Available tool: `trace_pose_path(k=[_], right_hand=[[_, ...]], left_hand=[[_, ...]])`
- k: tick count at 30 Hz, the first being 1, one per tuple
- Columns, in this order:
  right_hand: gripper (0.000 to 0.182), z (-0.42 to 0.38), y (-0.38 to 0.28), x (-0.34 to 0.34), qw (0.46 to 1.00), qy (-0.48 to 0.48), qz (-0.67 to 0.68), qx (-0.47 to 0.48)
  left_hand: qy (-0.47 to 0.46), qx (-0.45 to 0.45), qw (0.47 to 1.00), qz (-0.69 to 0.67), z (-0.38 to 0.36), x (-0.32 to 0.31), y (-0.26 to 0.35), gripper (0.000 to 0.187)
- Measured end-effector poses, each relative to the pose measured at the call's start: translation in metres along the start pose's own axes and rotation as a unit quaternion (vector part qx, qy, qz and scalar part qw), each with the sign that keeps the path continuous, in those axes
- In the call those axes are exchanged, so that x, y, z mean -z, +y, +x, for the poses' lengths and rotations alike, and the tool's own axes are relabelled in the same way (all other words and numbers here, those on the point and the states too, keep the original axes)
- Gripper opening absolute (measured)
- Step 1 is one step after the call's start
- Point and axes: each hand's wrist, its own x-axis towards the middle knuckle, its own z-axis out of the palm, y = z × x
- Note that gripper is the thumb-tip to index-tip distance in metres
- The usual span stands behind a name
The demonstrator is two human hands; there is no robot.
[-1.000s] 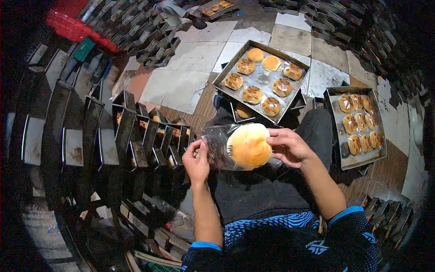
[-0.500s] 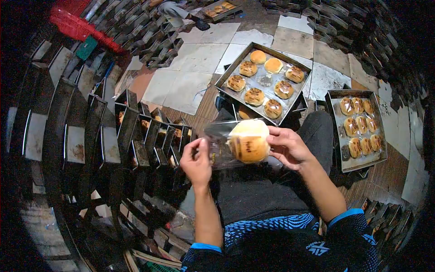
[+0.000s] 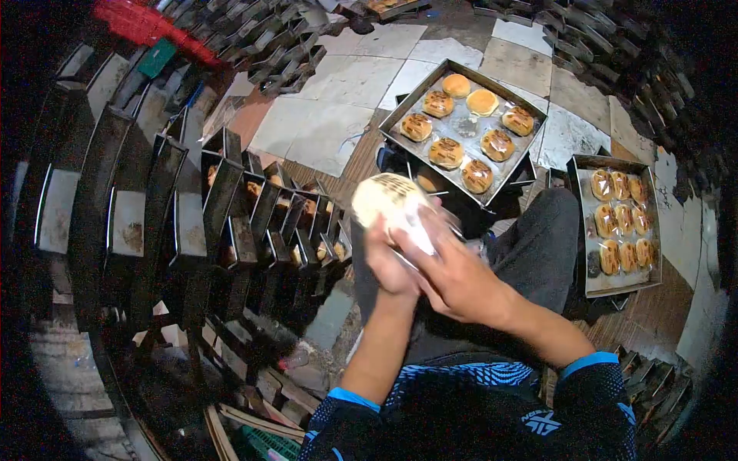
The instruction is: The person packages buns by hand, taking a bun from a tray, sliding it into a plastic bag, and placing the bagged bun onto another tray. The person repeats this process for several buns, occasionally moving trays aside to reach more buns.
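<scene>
A pale round bun (image 3: 388, 198) in a clear plastic wrapper is held up between my two hands above my lap. Closed on its lower left side is my left hand (image 3: 390, 261). Across the wrapper on the bun's right side lies my right hand (image 3: 461, 276), its fingers closed and blurred by motion. The hands touch each other, and they hide the bun's lower part and most of the wrapper. Just beyond them, a metal tray (image 3: 400, 146) bears several browned buns, most in clear wrappers.
A second metal tray (image 3: 582, 230) of wrapped buns stands at the right. Stacks of dark metal trays (image 3: 127, 230) crowd the left side, some with buns inside. Worn floor tiles (image 3: 323, 123) lie ahead. A red plastic object (image 3: 146, 27) sits at the upper left.
My hands have come together around the bun, which has moved left and up and tilted. My right hand has swung left onto the wrapper. The view has shifted slightly.
</scene>
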Motion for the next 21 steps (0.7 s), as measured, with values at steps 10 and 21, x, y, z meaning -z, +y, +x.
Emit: trace_pose_path(k=[10,21], right_hand=[[0.016,0.008,0.014,0.003,0.975,-0.107,0.195,0.002],[0.018,-0.002,0.05,-0.007,0.988,0.144,0.016,-0.044]], left_hand=[[0.125,-0.05,0.976,0.173,0.009,0.007,0.013,0.056],[0.149,0.088,0.983,0.055,-0.003,0.028,0.035,0.057]])
